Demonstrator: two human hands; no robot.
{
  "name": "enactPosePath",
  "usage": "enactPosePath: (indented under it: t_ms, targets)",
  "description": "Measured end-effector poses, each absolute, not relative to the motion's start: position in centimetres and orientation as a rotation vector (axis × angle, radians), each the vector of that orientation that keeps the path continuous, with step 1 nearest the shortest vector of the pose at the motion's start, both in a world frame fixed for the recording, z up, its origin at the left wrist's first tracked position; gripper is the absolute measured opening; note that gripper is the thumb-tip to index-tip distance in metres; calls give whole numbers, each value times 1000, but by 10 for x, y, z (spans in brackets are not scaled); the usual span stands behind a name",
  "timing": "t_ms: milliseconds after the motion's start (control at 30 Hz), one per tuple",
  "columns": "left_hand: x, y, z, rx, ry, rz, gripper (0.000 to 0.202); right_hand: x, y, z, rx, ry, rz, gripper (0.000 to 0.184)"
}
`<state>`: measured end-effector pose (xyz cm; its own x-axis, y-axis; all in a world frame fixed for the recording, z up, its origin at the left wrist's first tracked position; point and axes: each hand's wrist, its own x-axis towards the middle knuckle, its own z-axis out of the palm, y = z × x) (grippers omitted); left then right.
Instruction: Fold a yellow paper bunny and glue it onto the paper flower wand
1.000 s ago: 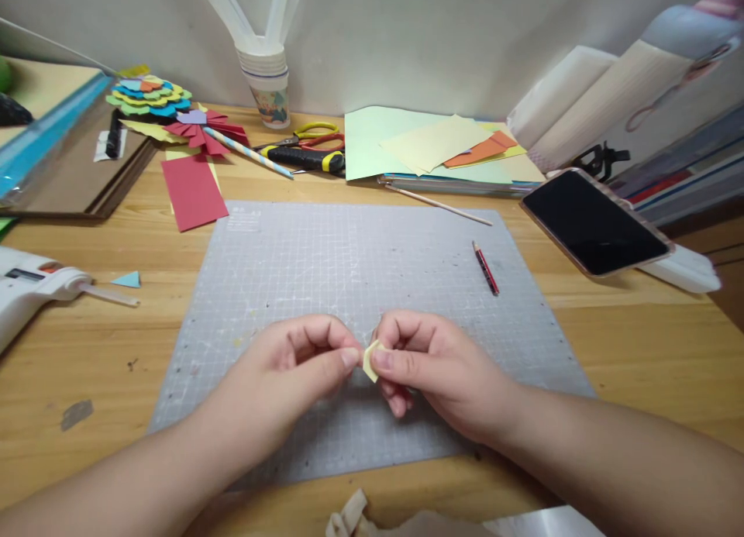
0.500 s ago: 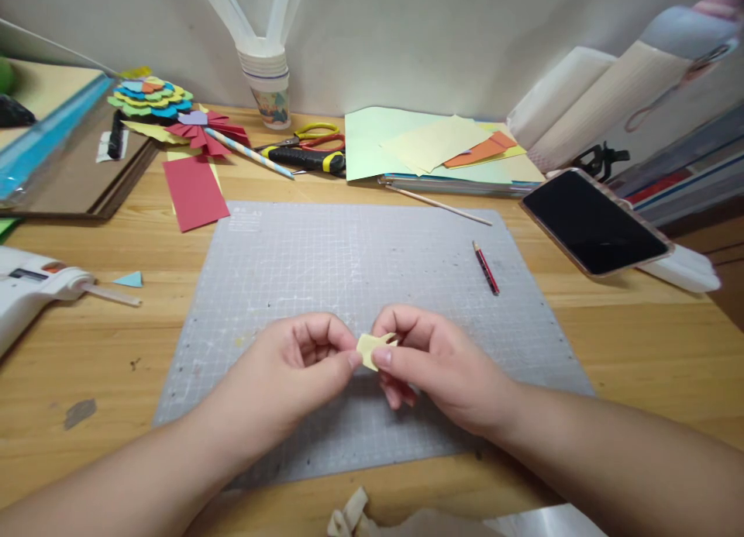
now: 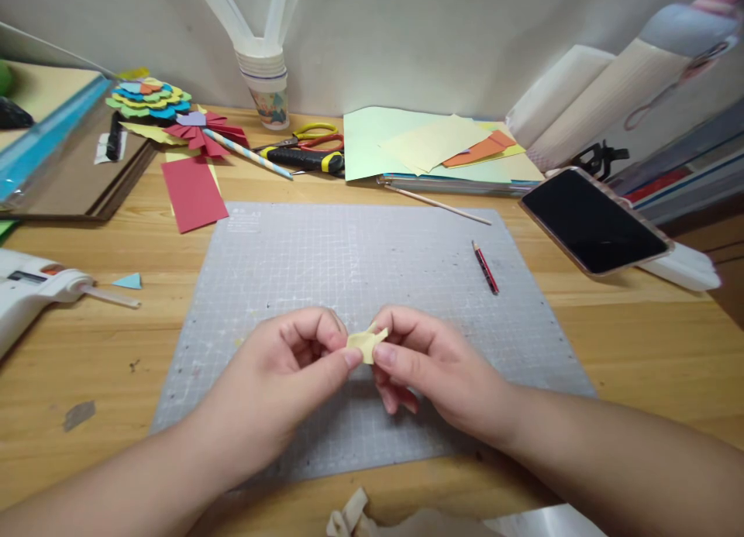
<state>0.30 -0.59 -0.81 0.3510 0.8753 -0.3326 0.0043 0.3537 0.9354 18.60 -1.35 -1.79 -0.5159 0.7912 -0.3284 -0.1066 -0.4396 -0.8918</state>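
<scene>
Both hands are on the same little thing here; the left hand (image 3: 273, 382) has thumb and forefinger pinched tight on the 9 o'clock edge of a small pale yellow paper piece (image 3: 361, 348); the right hand (image 3: 442, 366) has its thumb and forefinger closed on the 3 o'clock edge, other fingers loosely curled below, though I can't really see what's going on behind the paper; a narrow strip pokes out at its 2 o'clock; the whole thing's held up over the grey cutting mat (image 3: 325, 266).

Going round from the paper: pencil (image 3: 485, 267) at 2 o'clock on the mat, phone (image 3: 597, 221) same direction but well beyond it; thin wooden stick (image 3: 439, 204) at 1; mint green sheet (image 3: 363, 146) at 12, some cream and orange paper lying on it; paper cups (image 3: 271, 99) at 11; red card (image 3: 194, 196) at 10; white glue gun (image 3: 35, 285) way out at 9, blue paper scrap (image 3: 129, 280) just beside its tip.
</scene>
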Motion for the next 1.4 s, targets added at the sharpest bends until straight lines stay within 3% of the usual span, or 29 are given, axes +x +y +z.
enactPosePath:
  t_ms: [500,867,1400]
  targets:
    - [11,-8,-10,724,761,750,18,182,-20,-17,-992,-1169,1908,21]
    - [11,-9,-11,932,949,816,16,180,-19,-20,-1087,-1231,1711,14]
    - [12,-8,-12,966,1054,755,18,181,-15,-16,-1110,-1051,1864,22]
